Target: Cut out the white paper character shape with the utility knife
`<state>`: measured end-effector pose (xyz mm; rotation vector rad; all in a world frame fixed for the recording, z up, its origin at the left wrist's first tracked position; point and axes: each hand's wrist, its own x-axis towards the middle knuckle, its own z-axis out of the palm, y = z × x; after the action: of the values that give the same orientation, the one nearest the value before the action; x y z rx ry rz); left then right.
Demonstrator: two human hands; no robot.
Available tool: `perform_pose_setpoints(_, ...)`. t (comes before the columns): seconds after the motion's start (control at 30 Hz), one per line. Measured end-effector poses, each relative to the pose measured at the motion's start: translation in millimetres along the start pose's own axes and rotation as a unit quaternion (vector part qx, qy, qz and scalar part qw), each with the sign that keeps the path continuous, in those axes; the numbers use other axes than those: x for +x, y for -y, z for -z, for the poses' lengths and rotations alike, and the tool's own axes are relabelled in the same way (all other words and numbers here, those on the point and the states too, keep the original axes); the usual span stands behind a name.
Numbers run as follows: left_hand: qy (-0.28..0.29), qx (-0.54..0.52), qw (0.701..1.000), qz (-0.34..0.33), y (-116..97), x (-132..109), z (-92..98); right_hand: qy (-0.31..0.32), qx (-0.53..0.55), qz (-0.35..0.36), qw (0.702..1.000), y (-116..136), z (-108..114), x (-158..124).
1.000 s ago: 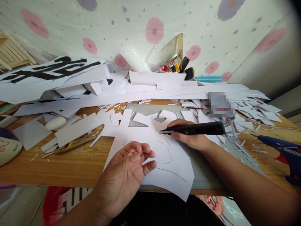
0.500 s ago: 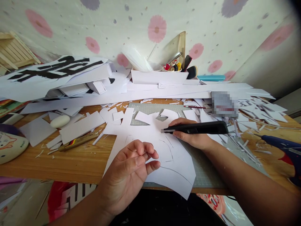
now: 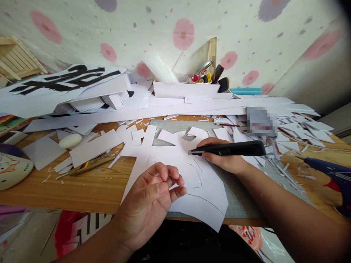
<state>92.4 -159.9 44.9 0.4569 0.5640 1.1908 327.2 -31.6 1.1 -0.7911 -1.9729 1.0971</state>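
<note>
My right hand (image 3: 227, 162) is closed around a black utility knife (image 3: 241, 148), its metal blade end pointing left over a white foam-board sheet (image 3: 205, 212). Pencil lines, some curved, mark the sheet, and shapes are cut out along its far part. Palm up, my left hand (image 3: 149, 201) hovers above the sheet's near left part, fingers loosely curled with gaps and nothing in them. Under the sheet lies a grey-green cutting mat (image 3: 244, 201).
White offcuts (image 3: 95, 146) litter the wooden table (image 3: 104, 193). A blue glue gun (image 3: 323, 168) lies at right. Behind stand a white tool box (image 3: 185, 90) and long white strips (image 3: 208, 107). A white oval object (image 3: 70, 141) and a gold marker (image 3: 91, 164) lie at left.
</note>
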Motion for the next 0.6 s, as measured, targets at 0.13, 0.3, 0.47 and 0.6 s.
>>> perform_pose_setpoints(0.13,0.006,-0.003,1.0,-0.002,-0.2,-0.1,0.5,0.001,-0.003,0.003,1.0,-0.7,0.7,-0.5)
perform_pose_setpoints(0.3,0.003,-0.01,1.0,-0.002,-0.1,-0.9,0.2,-0.002,-0.002,0.004,1.0,0.2,0.5,-0.3)
perform_pose_setpoints(0.47,0.006,-0.002,1.0,-0.006,-0.4,-2.0,0.5,0.002,-0.003,0.007,1.0,1.8,0.3,0.6)
perform_pose_setpoints(0.6,0.011,-0.002,1.0,-0.008,-0.3,-1.4,1.1,0.003,-0.005,0.012,1.0,1.8,0.2,0.6)
